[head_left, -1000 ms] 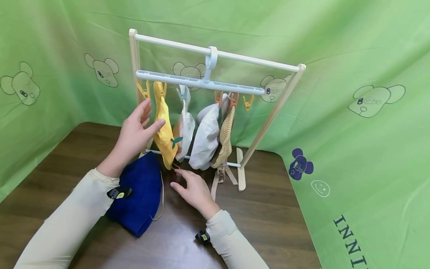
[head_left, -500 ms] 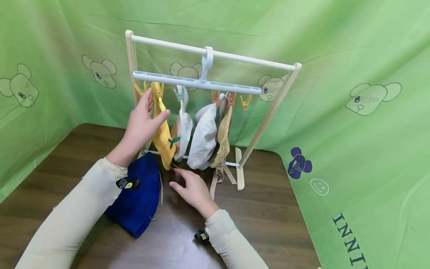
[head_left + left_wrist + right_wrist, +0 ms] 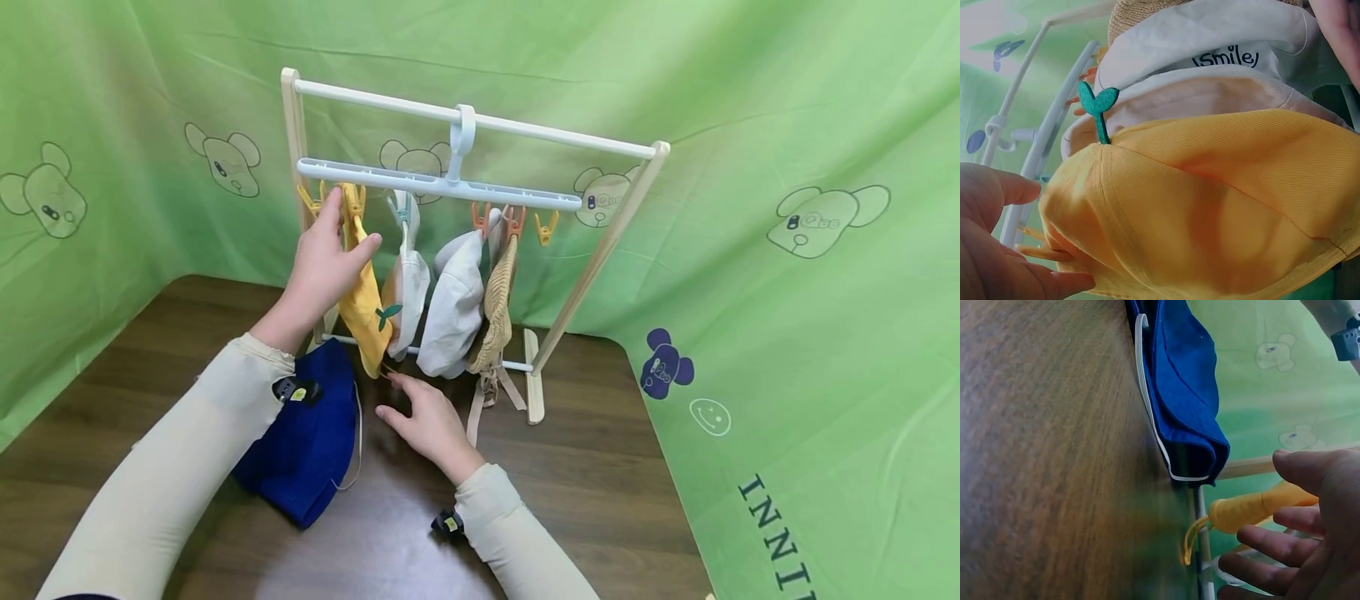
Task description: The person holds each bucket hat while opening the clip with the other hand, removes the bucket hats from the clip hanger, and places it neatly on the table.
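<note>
With left hand [image 3: 318, 262] and right hand [image 3: 431, 419] spread, reaching about the yellow hat [image 3: 365, 304]

Holding the left thumb and fingers apart around the yellow clip [image 3: 360, 202], pinching nothing visible, leaving contact unclear. Spreading the right fingers below, just beside the cord [image 3: 1188, 539], gripping nothing visible. Apparently working at the yellow hat's fastening, left on the hanger [image 3: 375, 172]; probably calling next for closing thumb and fingers on that clip. Counting five hats: yellow hat, peach-lined hat [image 3: 412, 292], white hat [image 3: 453, 308] and straw hat [image 3: 498, 300] hanging, blue hat [image 3: 324, 433] lying near left on the bench [image 3: 585, 483]. Counting six clips: three yellow, two orange [image 3: 480, 218], one teal [image 3: 402, 210].
</note>
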A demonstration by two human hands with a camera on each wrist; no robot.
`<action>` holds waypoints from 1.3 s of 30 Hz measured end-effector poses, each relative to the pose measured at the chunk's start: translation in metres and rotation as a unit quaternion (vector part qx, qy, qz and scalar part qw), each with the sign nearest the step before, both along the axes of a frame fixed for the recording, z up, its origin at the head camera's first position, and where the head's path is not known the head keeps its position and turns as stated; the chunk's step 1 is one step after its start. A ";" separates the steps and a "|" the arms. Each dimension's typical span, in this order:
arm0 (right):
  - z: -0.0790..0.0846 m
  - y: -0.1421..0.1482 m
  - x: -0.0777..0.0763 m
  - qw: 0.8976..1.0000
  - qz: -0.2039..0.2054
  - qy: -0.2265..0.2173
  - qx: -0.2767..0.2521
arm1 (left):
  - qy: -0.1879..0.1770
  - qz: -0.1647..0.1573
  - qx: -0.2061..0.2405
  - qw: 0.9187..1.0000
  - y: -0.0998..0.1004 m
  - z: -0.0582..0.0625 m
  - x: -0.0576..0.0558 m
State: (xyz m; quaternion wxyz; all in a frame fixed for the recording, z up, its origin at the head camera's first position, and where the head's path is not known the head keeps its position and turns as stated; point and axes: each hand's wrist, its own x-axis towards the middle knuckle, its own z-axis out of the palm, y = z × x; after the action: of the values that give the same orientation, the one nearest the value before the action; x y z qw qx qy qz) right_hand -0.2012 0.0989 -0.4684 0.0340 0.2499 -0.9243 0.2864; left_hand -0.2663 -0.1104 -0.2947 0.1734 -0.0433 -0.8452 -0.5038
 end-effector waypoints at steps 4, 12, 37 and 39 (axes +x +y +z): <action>0.001 0.000 -0.002 1.000 0.001 -0.006 0.003 | -0.007 0.004 0.001 1.000 0.001 -0.003 -0.006; 0.005 -0.002 -0.007 1.000 -0.001 -0.012 0.008 | 0.031 0.039 0.040 0.998 0.006 -0.004 -0.022; 0.001 -0.018 -0.015 0.997 -0.038 -0.066 -0.003 | 0.107 0.139 0.075 0.982 0.012 0.004 -0.042; 0.000 -0.020 -0.017 0.996 -0.042 -0.075 -0.002 | 0.105 0.143 0.071 0.982 0.012 0.004 -0.042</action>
State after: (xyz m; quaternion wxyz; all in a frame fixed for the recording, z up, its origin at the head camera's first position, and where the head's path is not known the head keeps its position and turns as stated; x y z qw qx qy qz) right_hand -0.2184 0.0788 -0.4689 -0.0225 0.1883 -0.9334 0.3046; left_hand -0.3081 -0.0985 -0.2904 0.3341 0.0377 -0.7818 -0.5252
